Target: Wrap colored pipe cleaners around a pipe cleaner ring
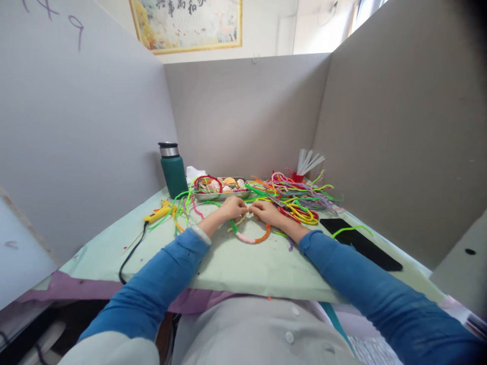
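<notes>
A ring wrapped in sections of green, pink and orange (247,239) lies on the pale green table cover, its near arc below my hands. My left hand (233,208) is at the ring's far left side, thumb and fingers pinched together. Close beside it, my right hand (263,210) has its fingertips pinched at the ring's far side. Something small and pale shows between the two sets of fingertips, too small to make out. The far part of the ring is hidden by my hands.
Behind my hands stand a metal tray (224,194) of shells and a heap of coloured pipe cleaners (300,195). A green bottle (174,175) and yellow glue gun (158,214) are at left. Right are a red cup of white sticks (298,177) and a black flat object (365,248).
</notes>
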Demonstrator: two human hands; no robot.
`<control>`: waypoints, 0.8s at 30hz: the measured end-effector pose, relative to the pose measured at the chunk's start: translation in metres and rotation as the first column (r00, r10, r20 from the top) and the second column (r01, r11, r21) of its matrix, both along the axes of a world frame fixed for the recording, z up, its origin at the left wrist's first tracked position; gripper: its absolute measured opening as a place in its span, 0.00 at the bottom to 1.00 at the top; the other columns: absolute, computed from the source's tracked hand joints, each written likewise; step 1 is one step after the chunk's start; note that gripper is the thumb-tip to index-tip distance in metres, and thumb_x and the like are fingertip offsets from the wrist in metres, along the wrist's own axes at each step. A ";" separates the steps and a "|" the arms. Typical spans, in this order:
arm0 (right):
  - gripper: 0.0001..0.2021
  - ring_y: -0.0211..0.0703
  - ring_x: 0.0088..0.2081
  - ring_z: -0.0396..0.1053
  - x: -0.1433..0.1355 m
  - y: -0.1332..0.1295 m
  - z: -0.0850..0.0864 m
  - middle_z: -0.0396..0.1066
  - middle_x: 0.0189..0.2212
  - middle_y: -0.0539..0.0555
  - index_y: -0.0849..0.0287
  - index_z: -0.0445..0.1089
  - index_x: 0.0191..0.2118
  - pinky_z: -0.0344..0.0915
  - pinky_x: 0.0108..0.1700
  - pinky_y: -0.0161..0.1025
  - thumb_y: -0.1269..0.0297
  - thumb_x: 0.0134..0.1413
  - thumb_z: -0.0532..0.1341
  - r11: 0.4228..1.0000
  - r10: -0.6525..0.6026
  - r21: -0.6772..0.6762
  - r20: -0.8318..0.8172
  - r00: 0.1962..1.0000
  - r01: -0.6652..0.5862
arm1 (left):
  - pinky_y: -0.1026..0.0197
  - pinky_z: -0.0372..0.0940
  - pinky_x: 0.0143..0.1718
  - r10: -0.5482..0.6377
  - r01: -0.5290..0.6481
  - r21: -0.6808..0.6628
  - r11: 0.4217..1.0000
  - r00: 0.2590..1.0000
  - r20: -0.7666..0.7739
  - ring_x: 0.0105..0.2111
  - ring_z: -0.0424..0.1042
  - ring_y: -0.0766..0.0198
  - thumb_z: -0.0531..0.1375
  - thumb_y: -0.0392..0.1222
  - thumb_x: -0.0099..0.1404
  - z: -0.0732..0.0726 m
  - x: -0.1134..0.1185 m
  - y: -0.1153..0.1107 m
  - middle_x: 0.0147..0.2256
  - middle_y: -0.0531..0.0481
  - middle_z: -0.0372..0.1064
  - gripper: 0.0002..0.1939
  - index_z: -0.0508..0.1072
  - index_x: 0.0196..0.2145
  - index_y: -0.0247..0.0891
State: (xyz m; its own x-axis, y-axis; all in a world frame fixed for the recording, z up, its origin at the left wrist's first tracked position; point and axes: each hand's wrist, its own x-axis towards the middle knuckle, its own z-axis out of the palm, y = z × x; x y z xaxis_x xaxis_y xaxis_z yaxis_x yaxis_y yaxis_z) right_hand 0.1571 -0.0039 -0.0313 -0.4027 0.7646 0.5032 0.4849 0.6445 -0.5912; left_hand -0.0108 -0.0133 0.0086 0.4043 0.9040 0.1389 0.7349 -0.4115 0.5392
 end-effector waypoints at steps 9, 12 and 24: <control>0.13 0.33 0.22 0.55 0.000 -0.001 0.001 0.61 0.17 0.47 0.62 0.63 0.21 0.49 0.24 0.31 0.61 0.50 0.52 1.000 -0.009 -0.014 -0.010 1.000 0.008 | 0.70 0.58 0.18 0.056 -0.056 -0.009 0.998 0.998 0.012 0.14 0.63 0.71 0.56 0.44 0.54 0.001 0.000 0.001 0.16 0.52 0.65 0.12 0.72 0.23 0.32; 0.13 0.32 0.22 0.54 0.000 -0.002 0.001 0.61 0.17 0.47 0.62 0.63 0.21 0.48 0.24 0.31 0.61 0.50 0.52 1.000 -0.009 -0.011 -0.012 1.000 0.009 | 0.70 0.57 0.18 0.042 -0.042 0.006 0.999 0.999 0.007 0.14 0.63 0.72 0.56 0.44 0.54 0.001 -0.001 0.000 0.17 0.53 0.65 0.12 0.71 0.23 0.32; 0.13 0.32 0.21 0.54 0.000 -0.003 0.002 0.60 0.17 0.47 0.63 0.63 0.21 0.49 0.24 0.30 0.61 0.49 0.52 1.000 -0.002 -0.011 -0.012 1.000 0.001 | 0.69 0.53 0.15 0.015 -0.009 -0.088 0.996 0.997 0.073 0.13 0.60 0.72 0.56 0.45 0.55 -0.002 -0.002 0.002 0.17 0.53 0.63 0.13 0.69 0.22 0.32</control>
State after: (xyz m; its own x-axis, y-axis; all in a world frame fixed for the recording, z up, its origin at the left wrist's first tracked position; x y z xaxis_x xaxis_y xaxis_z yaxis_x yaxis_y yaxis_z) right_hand 0.1569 -0.0070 -0.0291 -0.3953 0.7709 0.4994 0.4784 0.6370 -0.6045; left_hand -0.0127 -0.0112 0.0064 0.3849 0.9188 0.0879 0.6965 -0.3516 0.6254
